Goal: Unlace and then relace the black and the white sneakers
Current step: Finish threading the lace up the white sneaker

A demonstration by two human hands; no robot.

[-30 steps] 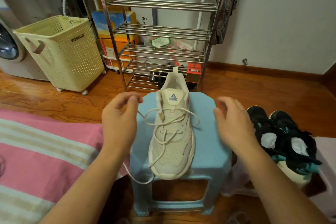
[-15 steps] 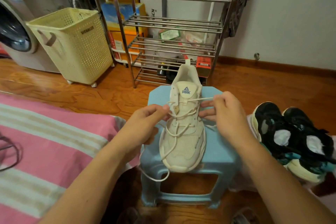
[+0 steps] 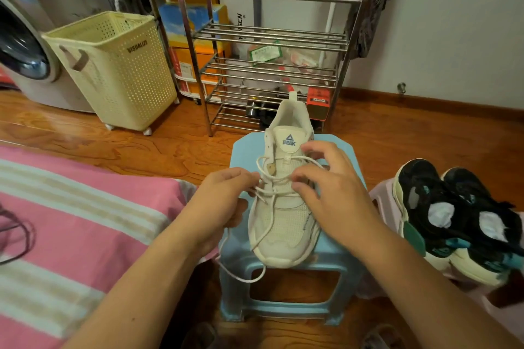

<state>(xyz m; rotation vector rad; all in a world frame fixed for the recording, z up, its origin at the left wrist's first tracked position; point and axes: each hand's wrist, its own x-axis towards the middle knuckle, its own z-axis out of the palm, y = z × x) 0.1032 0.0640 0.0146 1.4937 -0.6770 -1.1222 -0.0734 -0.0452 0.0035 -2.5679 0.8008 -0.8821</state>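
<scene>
Both hands have shifted since 0.5 s ago: the left hand (image 3: 224,201) has slid down the near-left side of the white sneaker (image 3: 283,207), and the right hand (image 3: 326,193) has spread over the laces instead of pinching the top lace out to the side. Now the left hand's fingertips are curled together on a strand of the lace (image 3: 265,193) beside the sneaker's left eyelets. Right-hand fingers are bent and splayed over the crossed laces; whether they actually pinch a strand I cannot tell. The 2 hands sit close together, 1 on each side of the sneaker's lacing.

This sneaker stands toe toward the camera on the blue stool (image 3: 243,150), tongue logo facing up, partly laced. A loose lace end hangs off the stool's near-left edge in a loop.

Right of the stool, 2 black sneakers (image 3: 459,212) lie side by side, each with white stuffing in its opening.

Behind the stool stands a metal rack (image 3: 269,34); bags and boxes sit behind its lower shelves, too blurred to name. Left of the rack is a cream basket (image 3: 119,71); its contents are hidden. Left of the stool lies a pink striped cloth (image 3: 85,221).
</scene>
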